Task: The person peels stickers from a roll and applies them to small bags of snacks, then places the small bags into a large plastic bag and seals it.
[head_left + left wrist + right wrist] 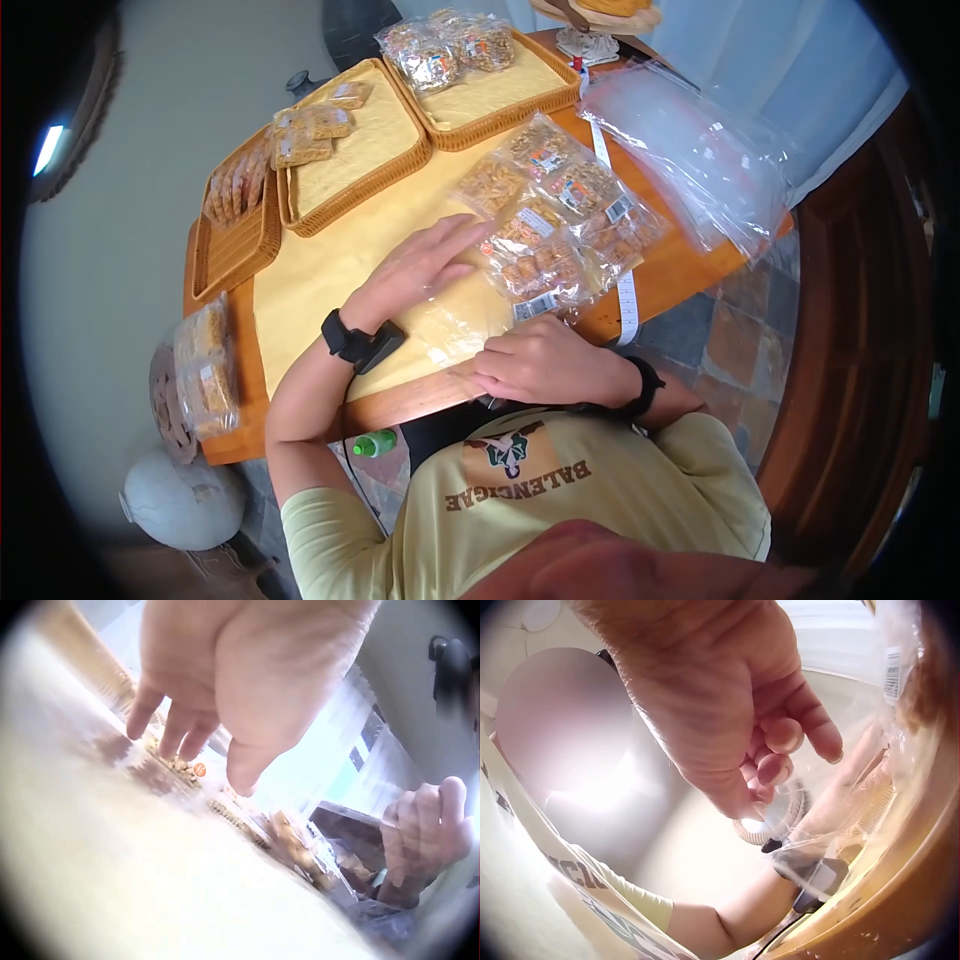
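A large clear plastic bag (pixel 600 255) lies on the table, filled with several small packs of golden-brown snacks with printed labels. My left hand (pixel 425 262) reaches over its left side, fingers extended and fingertips right at the packs. In the left wrist view the fingers of this left hand (pixel 217 697) point down at the snack packs (pixel 184 771). Near the table's front edge, my right hand (pixel 545 362) pinches the loose end of the bag. Its curled fingers and thumb show in the right wrist view, where the right hand (pixel 727 727) has clear film (pixel 802 851) beside its fingertips.
Wicker trays (pixel 355 190) with wrapped snacks line the far left side. Another tray (pixel 500 105) holds round packs at the back. Empty clear bags (pixel 690 150) lie at the right, near a white measuring tape (pixel 628 310). A snack pack (pixel 207 370) sits at the left edge.
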Action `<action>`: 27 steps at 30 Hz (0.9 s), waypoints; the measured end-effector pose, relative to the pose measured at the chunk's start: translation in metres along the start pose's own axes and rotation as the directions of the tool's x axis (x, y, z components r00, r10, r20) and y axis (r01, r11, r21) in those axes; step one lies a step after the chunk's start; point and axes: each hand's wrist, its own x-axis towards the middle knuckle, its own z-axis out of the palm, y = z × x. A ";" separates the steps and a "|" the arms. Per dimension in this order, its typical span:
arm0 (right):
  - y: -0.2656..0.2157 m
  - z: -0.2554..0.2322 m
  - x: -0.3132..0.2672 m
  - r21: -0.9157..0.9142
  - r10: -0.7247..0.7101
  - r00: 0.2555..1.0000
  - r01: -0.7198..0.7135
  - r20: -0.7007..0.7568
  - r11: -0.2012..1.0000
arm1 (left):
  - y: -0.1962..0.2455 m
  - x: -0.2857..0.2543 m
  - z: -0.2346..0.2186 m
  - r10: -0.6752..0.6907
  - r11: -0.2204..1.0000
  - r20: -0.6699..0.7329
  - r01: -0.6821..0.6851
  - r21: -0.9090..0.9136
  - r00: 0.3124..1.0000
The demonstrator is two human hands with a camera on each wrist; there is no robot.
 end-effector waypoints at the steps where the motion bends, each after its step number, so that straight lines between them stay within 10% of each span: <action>1: -0.001 0.000 0.001 0.004 0.009 1.000 -0.009 -0.018 1.000 | -0.001 -0.002 -0.001 -0.028 0.999 0.024 0.028 0.018 0.999; 11: -0.004 -0.014 -0.006 -0.086 0.112 0.992 -0.117 -0.062 0.989 | -0.025 -0.058 -0.030 -0.075 0.985 0.025 0.070 0.155 0.997; 13: -0.001 -0.012 -0.018 -0.066 0.199 0.978 -0.195 0.068 0.979 | -0.028 -0.068 -0.041 -0.477 0.873 -0.028 0.477 0.104 0.878; 20: -0.003 -0.001 -0.025 -0.242 0.318 0.939 -0.281 0.131 0.929 | -0.019 -0.040 -0.026 -0.089 0.897 -0.338 0.223 0.382 0.937; 27: 0.006 0.007 -0.016 -0.300 0.322 0.946 -0.296 0.039 0.907 | -0.051 -0.033 -0.019 -0.102 0.843 -0.295 0.240 0.481 0.950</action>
